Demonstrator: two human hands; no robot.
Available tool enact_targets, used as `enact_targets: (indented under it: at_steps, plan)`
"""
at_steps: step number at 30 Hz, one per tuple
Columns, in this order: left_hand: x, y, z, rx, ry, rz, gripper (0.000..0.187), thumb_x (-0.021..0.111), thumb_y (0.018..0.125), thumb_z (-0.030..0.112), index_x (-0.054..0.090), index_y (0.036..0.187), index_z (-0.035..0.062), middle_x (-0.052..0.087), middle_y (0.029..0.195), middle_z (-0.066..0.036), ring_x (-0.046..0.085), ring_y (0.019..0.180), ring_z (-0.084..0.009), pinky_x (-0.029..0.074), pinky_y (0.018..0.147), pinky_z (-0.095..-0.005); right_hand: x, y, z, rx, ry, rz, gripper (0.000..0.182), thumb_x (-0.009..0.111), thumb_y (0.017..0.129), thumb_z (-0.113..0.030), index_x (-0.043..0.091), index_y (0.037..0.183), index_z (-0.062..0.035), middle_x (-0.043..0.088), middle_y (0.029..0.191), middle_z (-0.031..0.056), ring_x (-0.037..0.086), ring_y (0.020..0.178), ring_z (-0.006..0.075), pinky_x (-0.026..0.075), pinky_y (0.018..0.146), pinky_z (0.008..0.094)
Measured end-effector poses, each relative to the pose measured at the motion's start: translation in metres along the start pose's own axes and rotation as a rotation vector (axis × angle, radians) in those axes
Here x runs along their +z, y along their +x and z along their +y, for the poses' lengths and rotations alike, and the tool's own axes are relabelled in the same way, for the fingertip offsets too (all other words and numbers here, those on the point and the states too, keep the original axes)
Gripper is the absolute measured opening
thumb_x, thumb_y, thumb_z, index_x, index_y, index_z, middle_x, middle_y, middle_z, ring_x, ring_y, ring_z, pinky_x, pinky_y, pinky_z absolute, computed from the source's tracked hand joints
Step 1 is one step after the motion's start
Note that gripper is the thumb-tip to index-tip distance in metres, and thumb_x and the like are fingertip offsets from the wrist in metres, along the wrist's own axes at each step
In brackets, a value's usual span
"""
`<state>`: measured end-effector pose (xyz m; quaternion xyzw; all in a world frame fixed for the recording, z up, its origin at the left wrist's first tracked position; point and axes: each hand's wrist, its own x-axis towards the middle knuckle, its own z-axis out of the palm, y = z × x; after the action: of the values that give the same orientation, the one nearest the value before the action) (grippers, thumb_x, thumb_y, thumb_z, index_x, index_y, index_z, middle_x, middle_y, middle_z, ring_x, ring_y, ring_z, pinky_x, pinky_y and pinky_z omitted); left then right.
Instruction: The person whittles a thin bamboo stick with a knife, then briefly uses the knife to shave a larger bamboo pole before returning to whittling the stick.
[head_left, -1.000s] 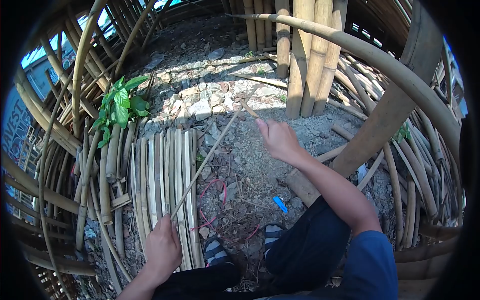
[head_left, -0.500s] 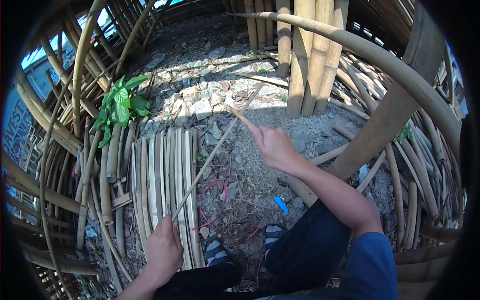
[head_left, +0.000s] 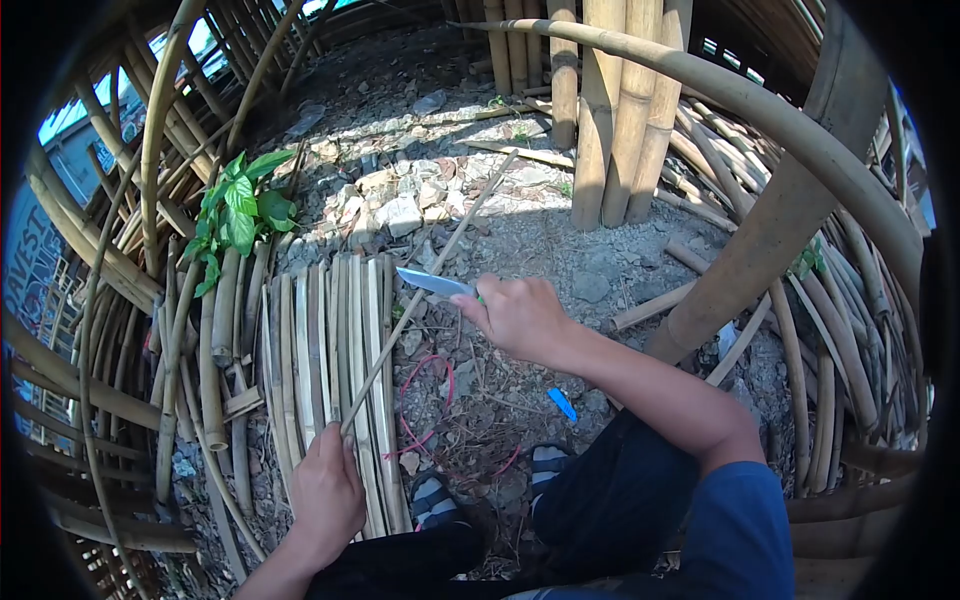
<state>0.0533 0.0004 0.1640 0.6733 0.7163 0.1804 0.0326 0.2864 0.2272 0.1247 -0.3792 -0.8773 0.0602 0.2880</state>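
Observation:
A long thin bamboo strip (head_left: 465,232) slants from the lower left up toward the rubble. Its lower end is in my left hand (head_left: 328,490), fingers closed round it. My right hand (head_left: 520,318) grips a knife (head_left: 435,283) by its handle, which the fingers mostly cover. The pale blade points left and lies across the strip at about mid-length; whether it touches cannot be made out. Beneath and left of the strip, several split bamboo slats (head_left: 335,350) lie side by side on the ground.
A blue object (head_left: 562,404) and pink twine (head_left: 450,385) lie on the ground near my feet. Thick bamboo poles (head_left: 745,250) slant at the right, others (head_left: 605,120) stand upright behind. A leafy plant (head_left: 240,212) and bamboo stacks flank the left.
My right hand has moved down and left along the strip, and the knife blade now shows broadside. The strip has shifted slightly; my left hand still holds its lower end.

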Motion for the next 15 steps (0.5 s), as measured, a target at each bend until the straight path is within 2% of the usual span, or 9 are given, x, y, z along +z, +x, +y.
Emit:
enact_targets:
  at_steps: [4,6,7,9,12,13,14,15]
  plan:
    - [0.000,0.003,-0.001,-0.007,-0.015,0.010,0.015,0.051,0.101,0.006,0.054,0.111,-0.0048,0.061,0.084,-0.027,0.061,0.070,-0.0475,0.047,0.060,-0.0543,-0.009,0.013,0.005,0.053,0.012,-0.037,0.053,0.047,0.105,-0.046,0.062,0.081,-0.0007,0.060,0.055,0.0181,0.065,0.052,0.0398,0.052,0.053,0.0522]
    - [-0.001,0.000,-0.004,-0.034,-0.029,-0.007,0.014,0.051,0.101,0.006,0.054,0.110,-0.0043,0.061,0.084,-0.027,0.061,0.071,-0.0482,0.047,0.060,-0.0548,-0.003,0.017,0.007,0.212,0.049,-0.039,0.056,0.046,0.105,-0.048,0.064,0.083,0.0004,0.064,0.061,0.0217,0.066,0.059,0.0437,0.053,0.059,0.0544]
    - [-0.001,-0.002,-0.006,-0.031,-0.029,-0.002,0.014,0.051,0.101,0.006,0.054,0.110,-0.0043,0.061,0.084,-0.027,0.061,0.071,-0.0482,0.047,0.060,-0.0548,-0.003,0.019,0.013,0.210,0.046,-0.034,0.056,0.046,0.105,-0.048,0.064,0.083,0.0004,0.064,0.061,0.0217,0.066,0.059,0.0437,0.053,0.059,0.0544]
    - [0.001,-0.006,-0.009,-0.025,-0.012,0.004,0.014,0.051,0.101,0.006,0.053,0.110,-0.0039,0.061,0.086,-0.028,0.061,0.072,-0.0495,0.047,0.061,-0.0558,-0.009,0.023,0.029,0.249,0.015,-0.039,0.061,0.042,0.106,-0.050,0.067,0.086,0.0019,0.069,0.073,0.0263,0.071,0.071,0.0439,0.056,0.065,0.0545]
    - [0.000,-0.003,-0.010,-0.052,-0.025,-0.058,0.016,0.051,0.100,0.006,0.054,0.112,-0.0047,0.062,0.088,-0.028,0.062,0.073,-0.0497,0.048,0.062,-0.0557,-0.010,0.025,0.037,0.205,-0.063,-0.017,0.059,0.043,0.106,-0.050,0.065,0.086,0.0012,0.066,0.071,0.0273,0.068,0.071,0.0473,0.054,0.067,0.0560]
    - [-0.001,-0.003,-0.008,-0.047,-0.011,-0.041,0.016,0.052,0.099,0.006,0.054,0.111,-0.0052,0.062,0.088,-0.028,0.062,0.073,-0.0494,0.049,0.063,-0.0555,-0.004,0.029,0.041,0.322,-0.055,0.019,0.064,0.040,0.106,-0.052,0.066,0.084,0.0021,0.067,0.074,0.0282,0.068,0.074,0.0487,0.053,0.070,0.0574]
    - [0.001,-0.009,-0.008,-0.050,-0.012,-0.045,0.016,0.052,0.099,0.006,0.054,0.111,-0.0052,0.062,0.088,-0.028,0.062,0.073,-0.0494,0.049,0.063,-0.0555,-0.009,0.031,0.055,0.323,-0.054,0.014,0.064,0.040,0.106,-0.052,0.066,0.084,0.0021,0.067,0.074,0.0282,0.068,0.074,0.0487,0.053,0.070,0.0574]
    - [0.002,-0.015,-0.011,-0.024,-0.008,-0.048,0.016,0.053,0.099,0.006,0.054,0.111,-0.0051,0.062,0.088,-0.028,0.062,0.073,-0.0493,0.049,0.063,-0.0555,-0.020,0.037,0.077,0.438,-0.037,-0.039,0.067,0.038,0.106,-0.053,0.067,0.084,0.0032,0.068,0.076,0.0294,0.068,0.076,0.0491,0.053,0.073,0.0578]
